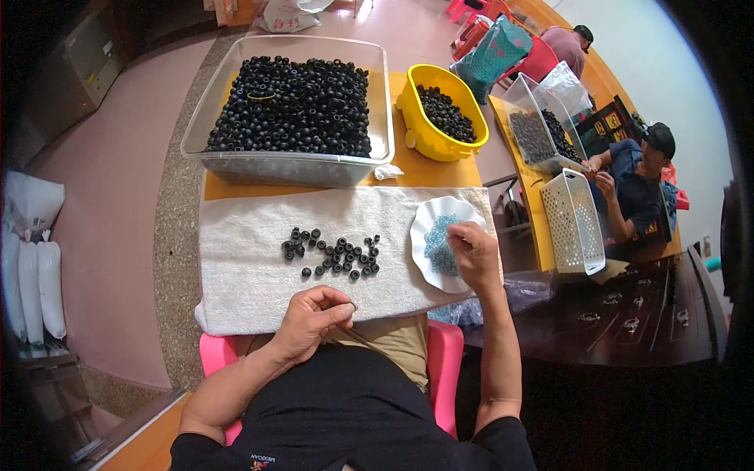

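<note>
Near the front edge of the white towel, my left hand [314, 318] pinches a small dark ring-shaped piece [353, 306] between thumb and finger. My right hand [475, 251] is over a scalloped white plate [421, 222], its fingertips pressed together at a heap of small clear-blue pieces [440, 243]. Whatever those fingers hold is too small or hidden to make out. Several small black round parts with holes [340, 257] lie loose on the towel, beyond my left hand and left of the plate.
Behind the towel [243, 259] stand a clear bin [283, 169] full of black parts and a yellow tub [430, 145] with more. A crumpled tissue [388, 171] lies between them. At right, another person [640, 180] works beside a white perforated basket [572, 224].
</note>
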`<move>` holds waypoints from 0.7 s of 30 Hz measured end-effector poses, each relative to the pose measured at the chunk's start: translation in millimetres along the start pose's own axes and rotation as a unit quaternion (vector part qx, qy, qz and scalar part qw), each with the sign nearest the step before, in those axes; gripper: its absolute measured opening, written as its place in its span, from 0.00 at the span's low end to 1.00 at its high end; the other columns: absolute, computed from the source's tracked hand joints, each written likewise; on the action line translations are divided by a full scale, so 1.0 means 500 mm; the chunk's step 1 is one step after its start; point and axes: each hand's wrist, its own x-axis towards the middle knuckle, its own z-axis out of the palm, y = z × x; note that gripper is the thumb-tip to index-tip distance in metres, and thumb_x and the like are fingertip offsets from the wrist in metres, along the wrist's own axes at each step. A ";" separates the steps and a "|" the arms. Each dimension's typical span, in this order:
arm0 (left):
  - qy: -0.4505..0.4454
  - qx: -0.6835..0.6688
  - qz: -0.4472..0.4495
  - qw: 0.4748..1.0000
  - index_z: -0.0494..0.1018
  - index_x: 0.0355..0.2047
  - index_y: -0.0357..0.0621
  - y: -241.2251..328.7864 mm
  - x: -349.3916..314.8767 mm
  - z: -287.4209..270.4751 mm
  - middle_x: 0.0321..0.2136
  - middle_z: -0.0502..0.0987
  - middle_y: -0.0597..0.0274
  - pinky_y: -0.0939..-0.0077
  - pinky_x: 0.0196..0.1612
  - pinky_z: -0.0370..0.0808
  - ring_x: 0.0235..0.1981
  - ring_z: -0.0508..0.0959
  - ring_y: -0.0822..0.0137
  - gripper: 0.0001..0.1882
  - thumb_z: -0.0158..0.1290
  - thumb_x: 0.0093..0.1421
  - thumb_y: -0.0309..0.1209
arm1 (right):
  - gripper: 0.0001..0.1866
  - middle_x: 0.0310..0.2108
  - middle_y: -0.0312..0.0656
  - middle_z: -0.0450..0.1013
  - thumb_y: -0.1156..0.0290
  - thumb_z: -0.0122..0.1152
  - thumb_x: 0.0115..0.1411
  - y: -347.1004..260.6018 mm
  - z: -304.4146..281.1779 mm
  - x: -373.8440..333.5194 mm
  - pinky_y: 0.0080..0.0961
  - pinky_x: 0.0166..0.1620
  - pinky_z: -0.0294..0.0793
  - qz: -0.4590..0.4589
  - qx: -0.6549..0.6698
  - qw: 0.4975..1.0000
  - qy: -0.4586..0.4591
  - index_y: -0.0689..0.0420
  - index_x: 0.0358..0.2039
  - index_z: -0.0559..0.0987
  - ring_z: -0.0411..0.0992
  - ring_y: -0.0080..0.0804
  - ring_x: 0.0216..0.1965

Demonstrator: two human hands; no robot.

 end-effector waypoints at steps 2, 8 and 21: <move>0.000 0.001 0.001 1.000 0.74 0.37 0.38 0.000 -0.001 0.000 0.32 0.78 0.59 0.78 0.36 0.78 0.31 0.79 0.70 0.06 0.58 0.59 0.23 | 0.08 0.32 0.47 0.76 0.82 0.62 0.54 -0.006 0.002 -0.002 0.25 0.36 0.75 -0.004 -0.005 1.000 0.001 0.62 0.36 0.78 0.77 0.36 0.33; 0.001 0.011 0.003 1.000 0.74 0.37 0.38 0.004 0.000 0.004 0.31 0.78 0.60 0.79 0.35 0.78 0.30 0.79 0.70 0.06 0.58 0.59 0.23 | 0.07 0.31 0.45 0.76 0.79 0.63 0.56 -0.019 0.002 -0.005 0.23 0.36 0.75 0.031 -0.033 0.999 0.005 0.62 0.36 0.78 0.76 0.31 0.31; -0.030 0.059 -0.001 0.998 0.75 0.41 0.37 -0.018 0.003 0.026 0.31 0.78 0.63 0.79 0.36 0.78 0.30 0.78 0.74 0.08 0.55 0.63 0.27 | 0.05 0.28 0.38 0.75 0.84 0.63 0.55 -0.097 0.022 -0.063 0.17 0.33 0.71 0.133 0.224 0.965 0.005 0.64 0.33 0.79 0.74 0.22 0.30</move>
